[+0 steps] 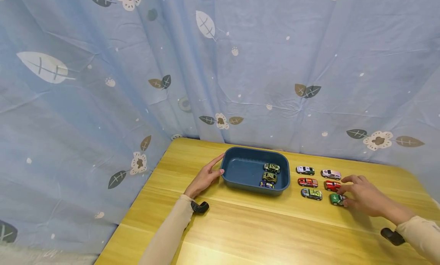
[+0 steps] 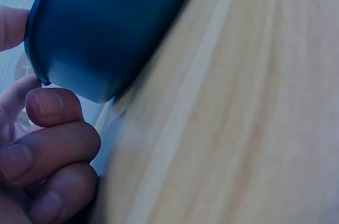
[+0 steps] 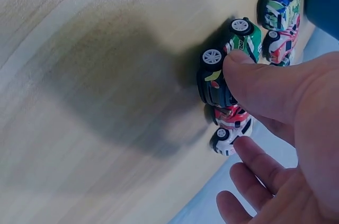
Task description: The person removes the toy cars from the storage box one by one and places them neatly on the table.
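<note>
My left hand [image 1: 205, 178] is at the left end of a dark blue bin [image 1: 237, 185], its straight forefinger and thumb touching the rim. In the left wrist view the other fingers [image 2: 58, 150] hang bent beside the bin's outer wall. Three toy cars lie at the bin's right side, among them a camouflage one [image 1: 271, 168]. At the right, my right hand [image 1: 366, 196] pinches a green toy car [image 1: 337, 199] on the table; the thumb [image 3: 249, 75] presses its side and the forefinger is mostly hidden in the right wrist view. The remaining fingers are spread.
Beyond the green car stand a red car [image 1: 331, 186] and a pinkish-white one [image 1: 331, 174]. Between these and the bin is a column with a white car [image 1: 305, 170], a red-orange car [image 1: 307, 182] and a blue-green car [image 1: 311, 194]. A patterned curtain [image 1: 261, 66] borders the wooden table [image 1: 240, 227].
</note>
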